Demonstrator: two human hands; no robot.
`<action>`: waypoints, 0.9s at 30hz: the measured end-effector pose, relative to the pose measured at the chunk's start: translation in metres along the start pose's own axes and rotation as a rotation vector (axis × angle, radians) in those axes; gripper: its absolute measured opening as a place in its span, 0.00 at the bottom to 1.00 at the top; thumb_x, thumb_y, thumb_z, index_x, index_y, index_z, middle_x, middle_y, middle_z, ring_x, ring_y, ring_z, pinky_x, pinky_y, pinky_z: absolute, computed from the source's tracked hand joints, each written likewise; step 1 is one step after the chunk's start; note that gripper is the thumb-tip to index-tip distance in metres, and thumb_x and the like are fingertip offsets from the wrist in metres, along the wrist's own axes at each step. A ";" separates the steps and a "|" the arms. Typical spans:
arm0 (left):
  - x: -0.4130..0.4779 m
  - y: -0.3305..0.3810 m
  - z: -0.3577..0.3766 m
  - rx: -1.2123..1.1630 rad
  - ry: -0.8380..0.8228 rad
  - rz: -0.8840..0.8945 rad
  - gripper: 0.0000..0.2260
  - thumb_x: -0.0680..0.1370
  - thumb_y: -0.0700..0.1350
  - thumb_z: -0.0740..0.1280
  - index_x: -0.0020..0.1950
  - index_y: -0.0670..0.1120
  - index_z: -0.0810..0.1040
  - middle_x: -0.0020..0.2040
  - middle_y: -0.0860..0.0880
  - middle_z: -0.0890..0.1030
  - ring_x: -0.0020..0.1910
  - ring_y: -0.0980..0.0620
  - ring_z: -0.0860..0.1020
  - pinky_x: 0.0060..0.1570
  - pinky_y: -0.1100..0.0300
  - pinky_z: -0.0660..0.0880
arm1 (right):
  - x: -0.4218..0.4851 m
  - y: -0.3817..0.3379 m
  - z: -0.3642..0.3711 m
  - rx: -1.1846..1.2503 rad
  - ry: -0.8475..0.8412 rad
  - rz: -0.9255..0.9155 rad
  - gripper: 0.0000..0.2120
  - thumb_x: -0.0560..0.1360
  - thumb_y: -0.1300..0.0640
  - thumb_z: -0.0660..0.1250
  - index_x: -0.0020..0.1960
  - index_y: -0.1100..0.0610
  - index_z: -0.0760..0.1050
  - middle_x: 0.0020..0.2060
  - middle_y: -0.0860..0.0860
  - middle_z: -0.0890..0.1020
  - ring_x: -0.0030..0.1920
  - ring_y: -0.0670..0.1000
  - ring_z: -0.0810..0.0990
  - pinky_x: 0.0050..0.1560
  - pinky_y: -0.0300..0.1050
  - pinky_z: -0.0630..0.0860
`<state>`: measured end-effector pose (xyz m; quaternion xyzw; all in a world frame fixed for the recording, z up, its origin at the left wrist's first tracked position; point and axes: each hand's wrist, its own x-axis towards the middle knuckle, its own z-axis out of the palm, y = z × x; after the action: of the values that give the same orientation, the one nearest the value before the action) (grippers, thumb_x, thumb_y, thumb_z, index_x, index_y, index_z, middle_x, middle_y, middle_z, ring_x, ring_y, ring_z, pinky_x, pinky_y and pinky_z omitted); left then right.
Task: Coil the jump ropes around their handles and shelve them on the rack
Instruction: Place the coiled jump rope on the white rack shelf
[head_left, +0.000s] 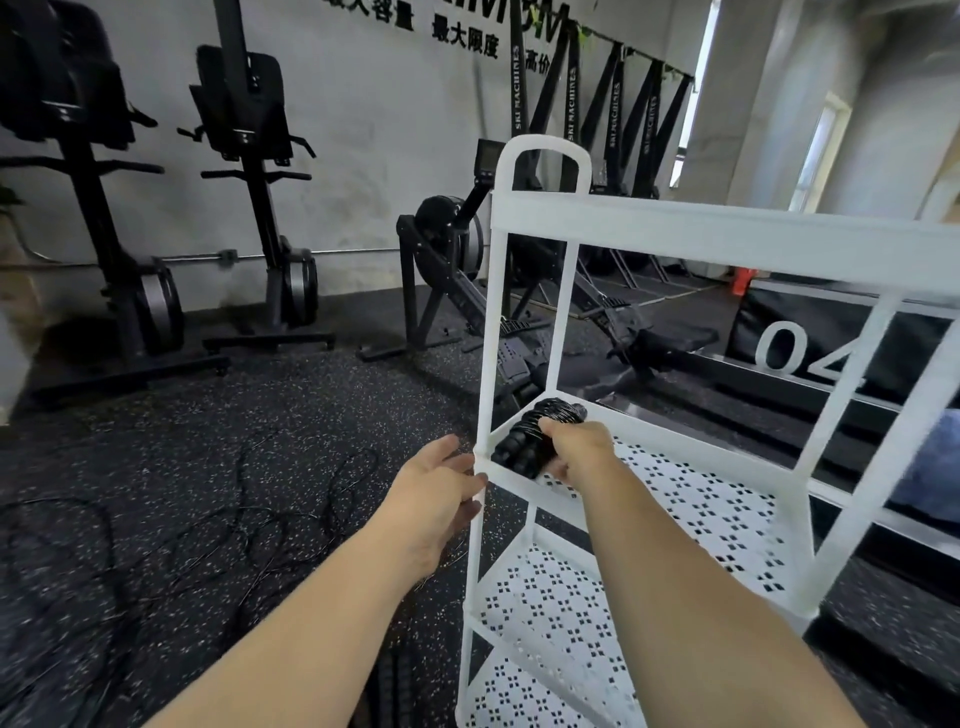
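Coiled jump rope at the rack's middle shelf, front-left corner; not let go yet.

Right hand clenched round the bundle, just inside the rack's corner post; bundle's long axis runs diagonally from that corner toward the rack's back; it looks to be at or just above the shelf, contact unclear; left hand relaxed, fingertips at the post, outside the rack, steadying it I'd guess; loose ropes on the floor left of the rack, left hand nearer them; release looks like the next step.
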<state>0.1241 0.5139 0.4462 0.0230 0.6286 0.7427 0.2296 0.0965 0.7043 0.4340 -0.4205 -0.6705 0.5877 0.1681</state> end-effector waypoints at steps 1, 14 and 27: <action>-0.002 0.002 0.000 -0.005 0.003 0.005 0.27 0.79 0.28 0.61 0.76 0.46 0.67 0.67 0.46 0.76 0.60 0.47 0.79 0.56 0.53 0.77 | -0.003 0.000 0.000 0.007 0.006 -0.017 0.15 0.72 0.52 0.72 0.48 0.61 0.72 0.35 0.56 0.76 0.26 0.53 0.73 0.29 0.46 0.72; -0.069 0.028 -0.060 -0.017 0.162 0.095 0.29 0.79 0.25 0.58 0.78 0.44 0.63 0.67 0.43 0.74 0.56 0.46 0.79 0.61 0.50 0.74 | -0.096 -0.011 0.043 0.016 -0.183 -0.163 0.06 0.72 0.59 0.68 0.42 0.63 0.73 0.31 0.55 0.76 0.27 0.53 0.73 0.29 0.43 0.71; -0.158 0.031 -0.236 -0.051 0.507 0.130 0.26 0.81 0.28 0.57 0.77 0.47 0.63 0.71 0.44 0.73 0.56 0.49 0.80 0.45 0.58 0.76 | -0.269 0.029 0.196 -0.221 -0.828 -0.193 0.04 0.77 0.59 0.66 0.48 0.60 0.75 0.32 0.54 0.77 0.26 0.50 0.73 0.23 0.37 0.67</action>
<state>0.1795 0.2346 0.4660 -0.1295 0.6442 0.7537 0.0171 0.1244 0.3713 0.4302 -0.1006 -0.7764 0.6130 -0.1066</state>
